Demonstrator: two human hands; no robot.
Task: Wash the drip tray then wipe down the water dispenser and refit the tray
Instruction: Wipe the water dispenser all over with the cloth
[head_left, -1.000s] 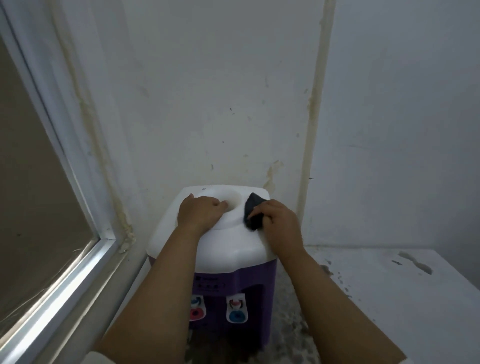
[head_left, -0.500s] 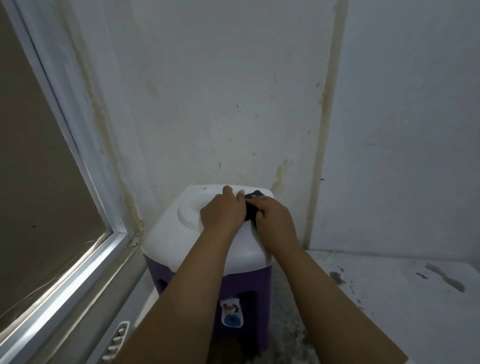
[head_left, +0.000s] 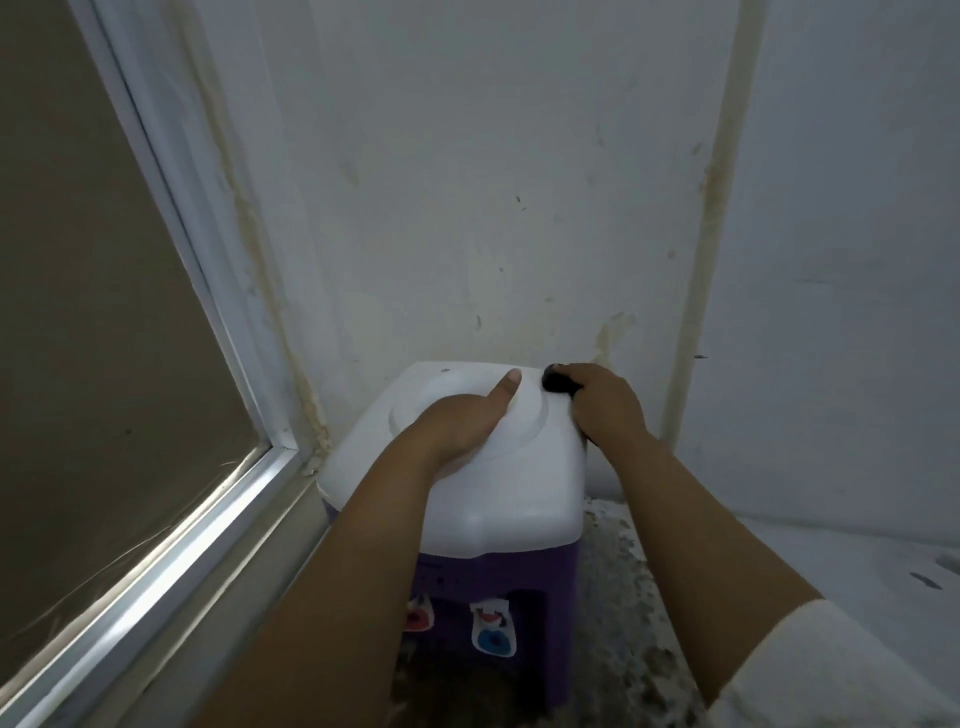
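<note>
My left hand (head_left: 457, 426) lies flat, steadying the water dispenser (head_left: 498, 467) in the far corner; my right hand (head_left: 605, 405) grips a soft dark cloth (head_left: 558, 385). Smooth, probably slippery plastic: brace its top.

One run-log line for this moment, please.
step: wiping dispenser top | right hand: grips dark cloth at back-right corner | left hand: rests on water dispenser | drip tray: unseen

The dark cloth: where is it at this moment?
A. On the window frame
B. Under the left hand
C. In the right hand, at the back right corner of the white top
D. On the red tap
C: the right hand grips the dark cloth at the back right corner of the dispenser's white top.
</note>
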